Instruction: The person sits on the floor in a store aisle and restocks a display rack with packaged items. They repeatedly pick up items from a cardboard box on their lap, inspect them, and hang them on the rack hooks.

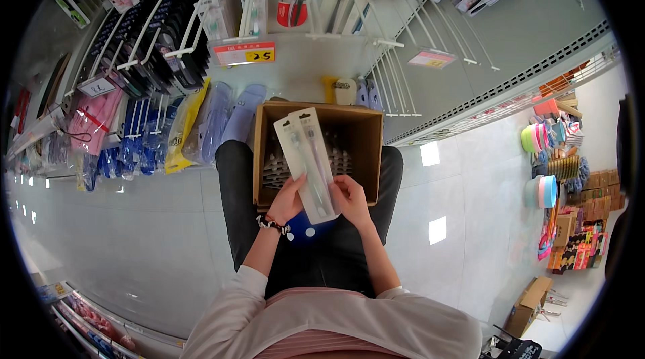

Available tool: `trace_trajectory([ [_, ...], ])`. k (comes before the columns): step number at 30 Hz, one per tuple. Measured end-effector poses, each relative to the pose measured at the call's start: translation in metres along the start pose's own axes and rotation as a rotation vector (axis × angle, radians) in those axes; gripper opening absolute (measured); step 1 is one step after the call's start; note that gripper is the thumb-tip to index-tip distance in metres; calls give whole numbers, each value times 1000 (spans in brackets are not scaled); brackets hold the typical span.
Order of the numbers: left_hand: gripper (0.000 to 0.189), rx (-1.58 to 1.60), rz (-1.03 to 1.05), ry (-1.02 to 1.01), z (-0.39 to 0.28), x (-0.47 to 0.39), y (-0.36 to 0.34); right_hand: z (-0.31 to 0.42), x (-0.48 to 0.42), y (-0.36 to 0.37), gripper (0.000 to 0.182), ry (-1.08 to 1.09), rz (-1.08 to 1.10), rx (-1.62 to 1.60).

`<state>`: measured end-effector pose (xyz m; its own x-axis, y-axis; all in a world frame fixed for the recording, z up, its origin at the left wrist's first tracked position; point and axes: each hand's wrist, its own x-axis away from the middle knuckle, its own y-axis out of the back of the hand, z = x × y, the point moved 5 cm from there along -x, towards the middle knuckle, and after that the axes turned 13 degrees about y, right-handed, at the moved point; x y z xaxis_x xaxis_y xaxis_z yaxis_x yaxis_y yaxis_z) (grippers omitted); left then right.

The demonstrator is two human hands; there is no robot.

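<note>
Two long blister packs, each with what looks like a toothbrush inside, overlap above an open cardboard box (370, 157) that stands between my knees. My left hand (288, 201) grips the lower left edge of the left blister pack (305, 172). At the lower right edge of the right blister pack (316, 150), my right hand (350, 200) has its thumb and fingers closed on the packaging. Inside the box lie many more packs (277, 170), stacked with their edges showing, partly hidden behind the two held ones.
Metal display hooks (388, 44) stick out above the box, some bare, some hung with packs (216, 16). Slippers (244, 112) and a yellow package (189, 127) are to the box's left. A perforated shelf upright (504, 92) runs along the right. Colored buckets (541, 191) stand farther right.
</note>
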<state>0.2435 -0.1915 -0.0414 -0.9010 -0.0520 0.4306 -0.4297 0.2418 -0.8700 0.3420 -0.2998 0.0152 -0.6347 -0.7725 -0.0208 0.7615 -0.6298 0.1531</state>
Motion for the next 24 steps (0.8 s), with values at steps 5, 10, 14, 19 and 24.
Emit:
trace_trajectory([
  [5,36,5,47,32,5,-2,13,4,0,-5,20,19,-26,-112],
  [10,42,-17,107,-2,2,-1,-5,9,-1,19,20,206,-252,31],
  [14,47,-51,97,-54,-8,10,-25,33,-5,72,22,284,-620,-130],
  [19,47,31,98,3,-1,5,-16,67,-22,138,34,493,-806,-78],
  [24,42,97,97,-2,-3,5,-15,87,-48,165,36,478,-776,55],
])
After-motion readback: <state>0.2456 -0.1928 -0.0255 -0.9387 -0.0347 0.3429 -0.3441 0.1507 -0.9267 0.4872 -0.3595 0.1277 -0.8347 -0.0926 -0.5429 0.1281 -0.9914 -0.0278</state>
